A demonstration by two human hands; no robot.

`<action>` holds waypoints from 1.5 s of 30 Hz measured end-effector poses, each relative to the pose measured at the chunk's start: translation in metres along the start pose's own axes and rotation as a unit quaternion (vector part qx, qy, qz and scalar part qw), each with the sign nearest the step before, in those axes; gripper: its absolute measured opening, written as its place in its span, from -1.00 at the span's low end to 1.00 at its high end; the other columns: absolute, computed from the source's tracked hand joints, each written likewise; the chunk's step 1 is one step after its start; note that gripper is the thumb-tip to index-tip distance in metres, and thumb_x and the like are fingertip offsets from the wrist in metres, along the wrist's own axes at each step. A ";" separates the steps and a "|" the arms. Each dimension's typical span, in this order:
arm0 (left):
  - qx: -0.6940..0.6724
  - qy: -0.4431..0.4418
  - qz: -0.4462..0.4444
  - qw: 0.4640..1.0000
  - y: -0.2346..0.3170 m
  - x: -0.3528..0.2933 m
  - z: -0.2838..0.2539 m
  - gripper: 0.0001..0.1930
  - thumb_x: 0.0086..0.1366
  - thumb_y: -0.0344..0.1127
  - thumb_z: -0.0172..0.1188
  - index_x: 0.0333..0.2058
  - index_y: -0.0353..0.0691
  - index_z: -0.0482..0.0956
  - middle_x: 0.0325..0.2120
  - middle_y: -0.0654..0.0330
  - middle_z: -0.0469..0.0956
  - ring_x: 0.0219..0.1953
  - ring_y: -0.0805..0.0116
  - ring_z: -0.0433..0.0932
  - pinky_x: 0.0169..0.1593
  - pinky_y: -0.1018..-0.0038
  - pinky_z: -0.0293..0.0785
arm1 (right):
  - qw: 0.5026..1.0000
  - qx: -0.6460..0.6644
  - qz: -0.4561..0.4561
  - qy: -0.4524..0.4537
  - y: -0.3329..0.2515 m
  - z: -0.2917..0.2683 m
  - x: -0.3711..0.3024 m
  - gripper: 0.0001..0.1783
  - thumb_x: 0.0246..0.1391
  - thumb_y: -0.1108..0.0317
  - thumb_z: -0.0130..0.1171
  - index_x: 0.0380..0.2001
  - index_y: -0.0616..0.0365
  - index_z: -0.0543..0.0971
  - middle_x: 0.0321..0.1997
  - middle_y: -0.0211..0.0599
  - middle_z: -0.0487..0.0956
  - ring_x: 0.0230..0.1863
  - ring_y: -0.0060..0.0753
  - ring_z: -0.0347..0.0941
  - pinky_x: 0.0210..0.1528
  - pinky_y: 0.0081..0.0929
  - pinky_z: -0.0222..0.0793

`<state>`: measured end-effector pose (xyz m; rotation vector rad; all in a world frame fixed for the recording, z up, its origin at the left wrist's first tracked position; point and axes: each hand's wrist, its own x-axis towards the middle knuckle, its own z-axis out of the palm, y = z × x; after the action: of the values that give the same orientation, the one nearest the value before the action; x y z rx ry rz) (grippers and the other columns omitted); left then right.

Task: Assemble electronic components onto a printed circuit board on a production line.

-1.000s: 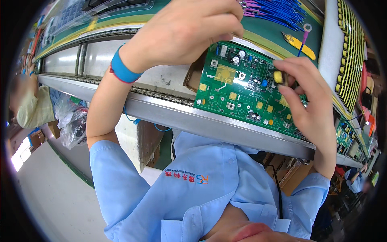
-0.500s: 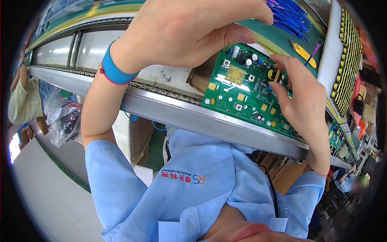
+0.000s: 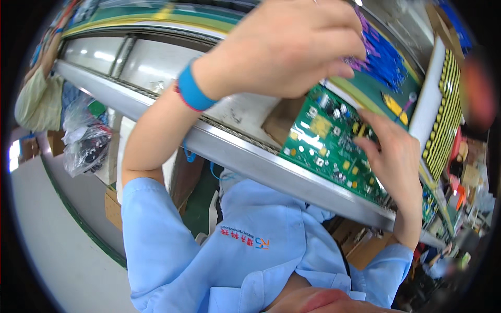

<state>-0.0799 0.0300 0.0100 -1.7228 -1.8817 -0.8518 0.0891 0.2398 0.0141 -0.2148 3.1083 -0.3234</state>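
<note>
My left hand [image 3: 300, 49], with a blue band [image 3: 197, 86] round its wrist, hovers left of a bundle of thin blue cables [image 3: 385, 60] with purple ends. Its fingers are bent and its thumb is slightly apart, with nothing visible between them. A green circuit board [image 3: 305, 138] bears capacitors, square pads and other small parts. Over the board's right side is my right hand [image 3: 394, 151], its thumb and forefinger apart on either side of a small yellow-and-black component [image 3: 359, 128]. Whether they touch it I cannot tell.
Along the bench edge runs a metal rail [image 3: 229, 151] with a chain. Beyond the board lies a yellow cutter [image 3: 394, 108]. A white tray holds rows of yellow-and-black parts [image 3: 443, 115] at the right. Another person's arm [image 3: 49, 55] and a clear plastic bag [image 3: 86, 143] are at the left.
My left hand has moved right toward the cable bundle, and its thumb and fingers have come closer together. My right hand keeps its pose around the component. The whole view has shifted.
</note>
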 end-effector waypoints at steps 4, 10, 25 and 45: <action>0.078 0.044 -0.037 0.995 -0.011 -0.001 -0.013 -0.82 0.06 -0.38 0.30 -0.33 -0.13 0.53 -0.33 0.24 0.47 -0.17 0.28 0.49 0.19 0.23 0.10 | 0.997 0.067 0.011 0.036 -0.013 -0.024 0.019 -0.59 -0.05 0.36 0.35 -0.07 0.12 0.57 -0.15 -0.22 0.62 -0.29 -0.17 0.57 -0.29 -0.37 0.47; 0.260 0.033 -0.288 0.921 -0.053 -0.025 -0.060 -0.84 0.13 -0.47 0.21 -0.28 -0.16 0.55 -0.29 0.16 0.52 -0.12 0.12 0.49 0.12 0.11 0.18 | 0.983 0.098 -0.095 0.125 -0.022 -0.025 0.077 -0.66 0.02 0.37 0.28 -0.09 0.13 0.56 -0.17 -0.24 0.60 -0.38 -0.24 0.56 -0.33 -0.40 0.44; 0.272 0.018 -0.198 0.942 -0.100 -0.055 -0.018 -0.46 0.09 -0.52 0.10 0.12 -0.17 0.39 0.05 0.16 0.47 0.05 0.12 0.41 0.06 0.21 0.22 | 0.979 -0.039 -0.103 0.169 -0.067 0.017 0.264 -0.70 -0.14 0.45 0.15 -0.27 0.39 0.53 -0.16 0.22 0.54 -0.12 0.16 0.55 -0.10 -0.13 0.50; 0.262 -0.142 -0.251 0.921 -0.085 0.011 -0.027 -0.44 -0.04 -0.56 0.26 0.03 -0.25 0.46 -0.02 0.01 0.44 0.03 -0.09 0.41 0.07 0.18 0.39 | 0.853 0.403 0.324 -0.073 -0.048 -0.088 0.048 -0.65 0.16 0.40 0.17 0.01 0.25 0.47 -0.16 -0.13 0.54 -0.21 -0.39 0.56 -0.21 -0.56 0.51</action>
<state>-0.1674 0.0165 0.0251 -1.0894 -2.5149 -0.2065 0.0454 0.2050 0.1105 0.7434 2.3913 -1.3928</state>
